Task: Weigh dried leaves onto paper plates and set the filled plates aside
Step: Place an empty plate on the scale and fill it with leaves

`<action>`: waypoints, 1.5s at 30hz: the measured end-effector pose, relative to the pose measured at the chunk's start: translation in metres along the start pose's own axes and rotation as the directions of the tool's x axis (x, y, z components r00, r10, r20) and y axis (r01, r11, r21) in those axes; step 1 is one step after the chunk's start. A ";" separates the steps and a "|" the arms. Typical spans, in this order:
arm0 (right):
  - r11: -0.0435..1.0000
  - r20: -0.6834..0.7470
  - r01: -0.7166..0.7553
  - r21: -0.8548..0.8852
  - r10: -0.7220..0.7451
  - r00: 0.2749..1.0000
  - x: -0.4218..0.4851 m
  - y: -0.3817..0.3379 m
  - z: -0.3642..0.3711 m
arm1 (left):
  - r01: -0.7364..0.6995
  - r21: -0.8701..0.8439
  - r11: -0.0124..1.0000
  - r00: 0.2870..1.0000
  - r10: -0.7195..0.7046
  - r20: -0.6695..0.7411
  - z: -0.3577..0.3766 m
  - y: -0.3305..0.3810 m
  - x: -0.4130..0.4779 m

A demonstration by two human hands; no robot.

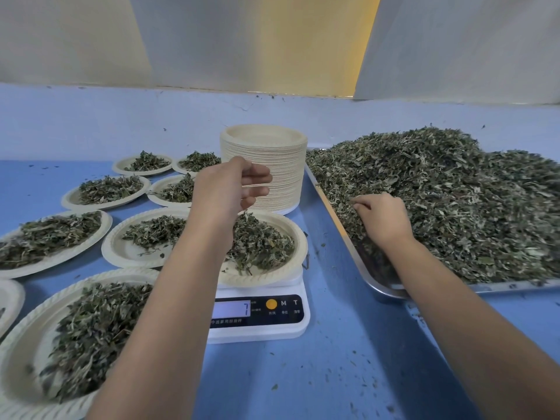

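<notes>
**Weighing station: one hand over the scale, one in the leaf tray**

A smooth blue tabletop (333, 359) runs back to a pale blue-white wall (121, 122), with cream and white panels (212, 40) hanging above it. Leaf crumbs are scattered across the blue surface, thickest near the front right.

On the right sits a shallow stainless-steel tray (382, 288) piled high with dried green leaves (454, 201). At centre back, just beside the tray's left edge, stands a tall stack of cream paper plates (281, 165). In front of it is a white digital kitchen scale (272, 328) with a dark control strip. Its display shows a 7. A cream paper plate on the scale (274, 275) carries a small mound of leaves. To the left, several filled cream paper plates (91, 204) are spread over the table, some with rims touching or overlapping.

The two bare forearms reach forward, with the hands well apart. The left hand (227, 186) hovers above the plate on the scale and in front of the stack. Its back faces the camera and its fingers are loosely bent toward the right. Nothing can be seen in them. The right hand (383, 218) lies knuckles-up on the near left part of the heap in the tray. Its fingers are curled down into the leaves and gather a pinch at the tips.
</notes>
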State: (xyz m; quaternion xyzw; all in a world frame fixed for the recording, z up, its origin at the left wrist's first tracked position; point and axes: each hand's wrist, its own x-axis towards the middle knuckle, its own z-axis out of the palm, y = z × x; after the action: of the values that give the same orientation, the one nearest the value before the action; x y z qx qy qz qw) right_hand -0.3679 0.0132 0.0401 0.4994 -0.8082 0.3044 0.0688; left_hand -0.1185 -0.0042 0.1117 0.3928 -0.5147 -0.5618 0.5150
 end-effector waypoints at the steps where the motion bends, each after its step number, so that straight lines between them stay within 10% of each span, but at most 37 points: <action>1: 1.000 -0.019 -0.012 0.014 0.012 1.000 -0.001 -0.001 -0.001 | -0.001 -0.003 1.000 1.000 0.001 -0.001 0.000 0.001 0.000; 21: 0.966 -0.214 -0.109 0.235 0.160 0.964 0.000 -0.018 -0.015 | -0.028 0.014 1.000 0.999 0.028 -0.027 -0.014 0.011 -0.002; 26: 0.706 -0.132 -0.109 0.700 0.278 0.951 0.002 -0.053 -0.024 | 0.006 0.034 0.999 1.000 -0.006 -0.022 -0.024 0.013 -0.002; 31: 0.503 0.067 -0.097 0.859 0.076 0.995 -0.017 -0.107 -0.022 | 0.008 0.029 1.000 0.998 -0.006 -0.067 -0.040 0.014 0.001; 45: 0.642 0.144 -0.046 0.765 -0.101 0.984 -0.051 -0.150 0.002 | -0.006 -0.007 1.000 0.996 0.005 -0.090 -0.047 0.011 0.004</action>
State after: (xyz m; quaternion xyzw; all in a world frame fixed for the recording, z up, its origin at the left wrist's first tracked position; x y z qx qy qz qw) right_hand -0.2154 0.0041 0.0809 0.5184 -0.5987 0.5718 -0.2145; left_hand -0.0719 -0.0156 0.1157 0.4145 -0.4900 -0.5438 0.5407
